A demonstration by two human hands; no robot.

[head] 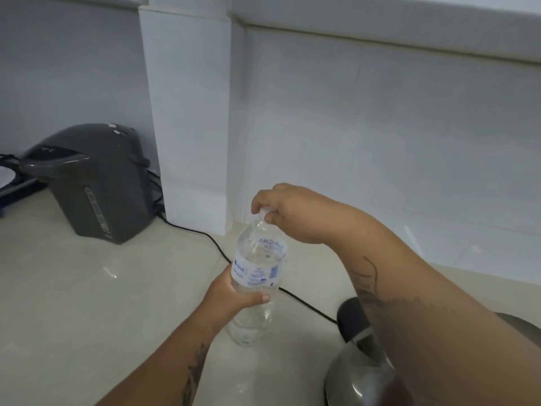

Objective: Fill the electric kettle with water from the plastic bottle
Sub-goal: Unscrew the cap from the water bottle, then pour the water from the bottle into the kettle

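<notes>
Your right hand [281,210] pinches the cap [264,213] of the plastic bottle [257,273], while your left hand [234,294] wraps its middle, the base standing on the counter [87,303]. Twist the cap off with a light grip on the body, since squeezing could spill water. The electric kettle [360,373] sits low right, partly under your forearm.

Grey hot-water dispenser [93,183] and black cord [216,247] on pale counter [73,303]
</notes>
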